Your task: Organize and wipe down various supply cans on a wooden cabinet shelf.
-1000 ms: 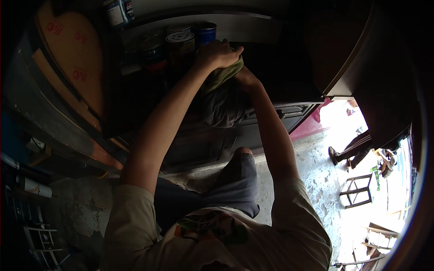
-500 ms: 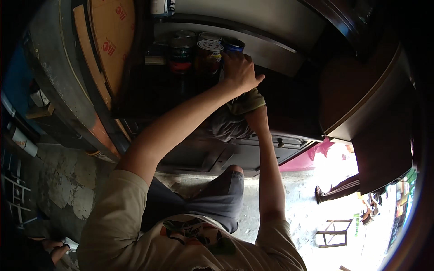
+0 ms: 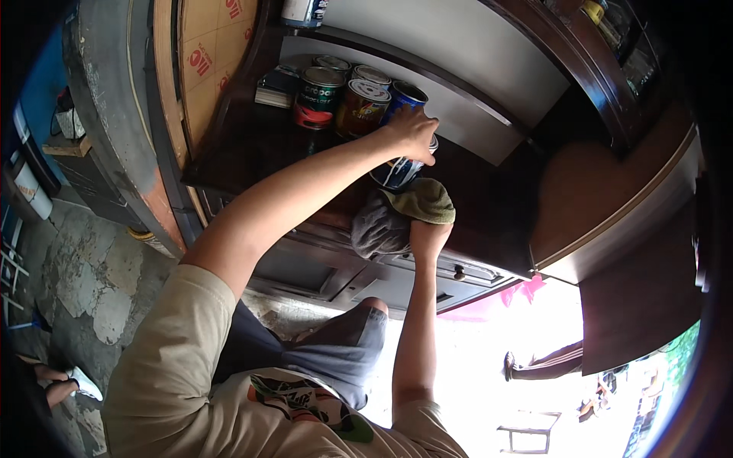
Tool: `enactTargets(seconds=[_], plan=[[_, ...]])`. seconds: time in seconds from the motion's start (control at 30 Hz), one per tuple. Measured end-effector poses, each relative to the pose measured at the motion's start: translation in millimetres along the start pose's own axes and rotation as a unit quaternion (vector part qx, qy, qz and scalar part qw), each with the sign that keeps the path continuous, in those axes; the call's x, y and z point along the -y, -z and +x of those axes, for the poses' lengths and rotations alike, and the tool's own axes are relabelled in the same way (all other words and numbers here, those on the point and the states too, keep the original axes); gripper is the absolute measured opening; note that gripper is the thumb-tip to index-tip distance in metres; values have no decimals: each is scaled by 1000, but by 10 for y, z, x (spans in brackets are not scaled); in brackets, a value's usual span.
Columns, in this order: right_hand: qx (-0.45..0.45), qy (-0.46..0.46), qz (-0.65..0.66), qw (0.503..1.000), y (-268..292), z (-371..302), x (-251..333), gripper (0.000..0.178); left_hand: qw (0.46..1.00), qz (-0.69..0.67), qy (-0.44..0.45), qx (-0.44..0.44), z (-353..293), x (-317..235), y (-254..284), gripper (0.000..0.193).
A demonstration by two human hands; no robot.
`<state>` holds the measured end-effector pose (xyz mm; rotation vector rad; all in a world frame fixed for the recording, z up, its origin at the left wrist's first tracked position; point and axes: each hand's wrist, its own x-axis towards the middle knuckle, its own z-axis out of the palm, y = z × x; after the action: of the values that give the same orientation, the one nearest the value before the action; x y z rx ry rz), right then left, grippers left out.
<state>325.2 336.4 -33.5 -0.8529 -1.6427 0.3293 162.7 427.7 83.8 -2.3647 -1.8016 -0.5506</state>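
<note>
The cloth [image 3: 403, 211] is olive and grey, the can [image 3: 397, 173] beside it blue-and-white

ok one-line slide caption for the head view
Left hand gripping a white-streaked blue metal can, right hand partly covered by a grey-and-olive cloth, at a dark wooden cabinet.

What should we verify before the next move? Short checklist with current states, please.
1. Left hand on the dark blue can: ok, it holds the can at the top.
2. Cloth at the right hand: ok, the grey and olive cloth covers the fingers.
3. Right-hand grip visible: not ok, the cloth hides it.
4. Dark blue can flat on the dark counter: cannot tell, the cloth and viewing angle obscure its base.
5. Lid on the dark blue can: cannot tell, the hand covers most of the top.
6. Five other cans upright: ok, grouped behind and to the left.
</note>
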Motion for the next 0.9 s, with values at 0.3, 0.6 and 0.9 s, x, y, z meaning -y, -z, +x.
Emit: enactTargets(seconds=[0.3,0.6,0.9], plan=[[-4,26,-6,1000,5,17,166,27,995,22,-77,-60,541,477,-304,85],[-16,10,-3,1000,-2,45,149,25,970,152,-92,-165,644,419,-467,90],[-121,-84,-79,986,-28,-104,-330,35,935,25,-41,-350,-403,502,-142,75]])
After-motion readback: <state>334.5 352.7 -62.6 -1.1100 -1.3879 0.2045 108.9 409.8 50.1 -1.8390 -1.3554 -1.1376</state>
